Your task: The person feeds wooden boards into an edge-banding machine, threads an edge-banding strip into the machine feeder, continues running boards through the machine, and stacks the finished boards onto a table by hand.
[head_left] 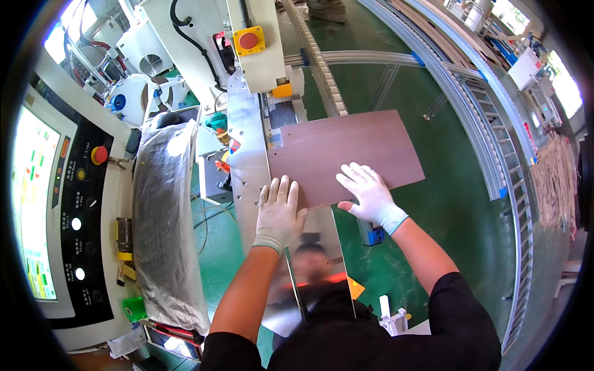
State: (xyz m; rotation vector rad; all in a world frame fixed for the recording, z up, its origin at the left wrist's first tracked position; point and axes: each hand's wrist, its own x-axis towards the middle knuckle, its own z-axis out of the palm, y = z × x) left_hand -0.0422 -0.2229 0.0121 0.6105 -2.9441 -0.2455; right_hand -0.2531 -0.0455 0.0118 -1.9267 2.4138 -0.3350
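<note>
Brown board [346, 145] lies under the gloved left hand [279, 210] and right hand [370, 195], fingers slightly spread, thumbs apart, at its near edge

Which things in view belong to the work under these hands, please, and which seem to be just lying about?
In use, it seems:
panel, with left hand and right hand on it
machine beside it
shiny plate

Apparently lying about:
green roll
plastic sheet
pile at right
</note>
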